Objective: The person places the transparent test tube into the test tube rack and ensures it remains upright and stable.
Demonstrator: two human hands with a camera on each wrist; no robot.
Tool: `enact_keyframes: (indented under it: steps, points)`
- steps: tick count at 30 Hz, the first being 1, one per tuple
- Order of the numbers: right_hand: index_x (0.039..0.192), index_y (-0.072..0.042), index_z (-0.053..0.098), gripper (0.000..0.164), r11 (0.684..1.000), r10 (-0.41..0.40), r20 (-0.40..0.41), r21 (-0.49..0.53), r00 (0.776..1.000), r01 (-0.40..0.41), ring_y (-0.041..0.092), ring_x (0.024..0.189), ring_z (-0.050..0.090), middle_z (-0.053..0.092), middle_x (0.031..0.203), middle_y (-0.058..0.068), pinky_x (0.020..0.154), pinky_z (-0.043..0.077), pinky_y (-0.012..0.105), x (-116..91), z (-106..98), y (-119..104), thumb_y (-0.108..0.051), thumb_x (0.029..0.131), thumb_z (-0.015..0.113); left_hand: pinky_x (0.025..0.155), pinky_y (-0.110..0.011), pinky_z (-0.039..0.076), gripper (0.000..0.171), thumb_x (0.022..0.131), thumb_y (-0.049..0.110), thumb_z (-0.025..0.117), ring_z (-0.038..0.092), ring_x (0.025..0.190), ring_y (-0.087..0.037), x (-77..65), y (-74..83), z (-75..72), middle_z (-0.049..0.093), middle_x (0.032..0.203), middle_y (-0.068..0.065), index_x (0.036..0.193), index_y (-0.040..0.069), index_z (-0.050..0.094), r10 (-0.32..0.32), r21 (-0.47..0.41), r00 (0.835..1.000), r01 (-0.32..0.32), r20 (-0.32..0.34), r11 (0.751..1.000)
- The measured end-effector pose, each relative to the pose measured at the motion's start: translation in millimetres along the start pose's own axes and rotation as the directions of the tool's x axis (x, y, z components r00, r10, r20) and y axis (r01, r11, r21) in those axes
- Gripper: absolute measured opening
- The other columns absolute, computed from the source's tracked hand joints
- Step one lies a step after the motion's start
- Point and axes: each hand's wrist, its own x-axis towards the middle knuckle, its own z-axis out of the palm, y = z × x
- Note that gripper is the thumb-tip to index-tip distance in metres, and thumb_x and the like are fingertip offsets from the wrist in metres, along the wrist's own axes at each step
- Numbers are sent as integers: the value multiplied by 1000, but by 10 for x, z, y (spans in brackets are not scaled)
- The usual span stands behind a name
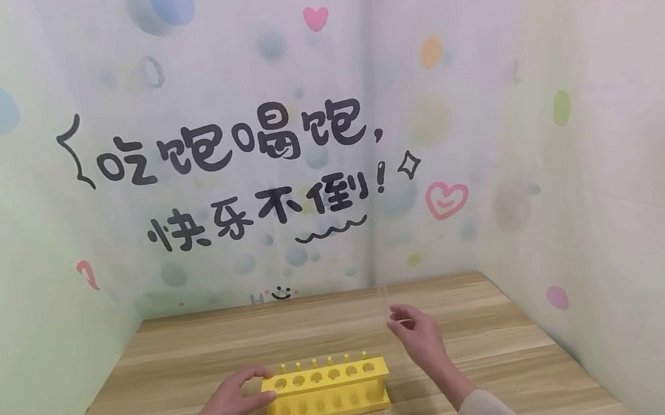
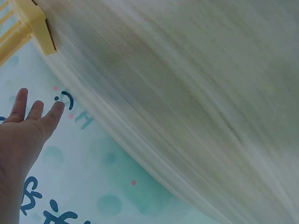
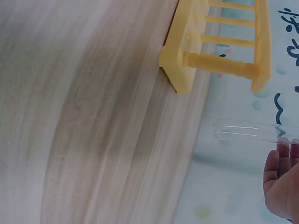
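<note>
A yellow test tube rack (image 1: pixel 325 384) stands on the wooden table, with a row of round holes in its top plate and pegs along its back. My left hand (image 1: pixel 232 402) is at the rack's left end, thumb in front and fingers behind. The left wrist view shows that hand's fingers (image 2: pixel 35 112) spread and fairly straight; whether they touch the rack I cannot tell. To the right and above the rack, my right hand (image 1: pixel 417 337) pinches a clear glass test tube (image 3: pixel 240 130) by its upper part. The tube's rounded lower end hangs free, apart from the rack.
The wood-grain table (image 1: pixel 168 351) runs back to a pale wall (image 1: pixel 289 263) printed with dark lettering, hearts and coloured dots. Similar side walls stand to the left and right.
</note>
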Motion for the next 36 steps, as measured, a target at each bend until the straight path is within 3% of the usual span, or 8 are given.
enact_keyframes:
  steps: [5,18,29,36]
  points:
    - [121,-5,66,30,999,7,-5,52,1000,-6,24,98,66,69,107,9,82,57,31,-7,4,-110,-9,92,70,100,-71,34,39,87,37,76,41,132,-48,-1,-3,-5,56,137,-15,119,18,65,2,-6,1000,-2,10,1000]
    - [118,1,66,29,974,-94,-46,204,995,102,22,94,67,68,106,16,81,55,22,-63,87,-434,-7,91,72,101,-72,32,40,87,37,76,40,133,-49,-3,-3,1,56,138,-16,120,17,65,5,-17,1000,-4,7,1000]
    - [118,2,64,28,952,-143,21,276,990,131,19,91,66,66,105,17,80,54,21,-164,187,-538,-3,91,70,102,-71,31,42,88,38,75,39,133,-50,8,-51,-1,56,137,-17,121,14,65,33,-17,999,-33,16,999]
    - [117,4,63,25,966,-127,69,235,989,108,27,95,66,64,106,25,79,54,21,-326,155,-772,2,92,66,102,-72,31,42,88,37,75,38,134,-50,7,-55,-2,55,138,-18,122,13,64,39,-23,999,-39,23,999]
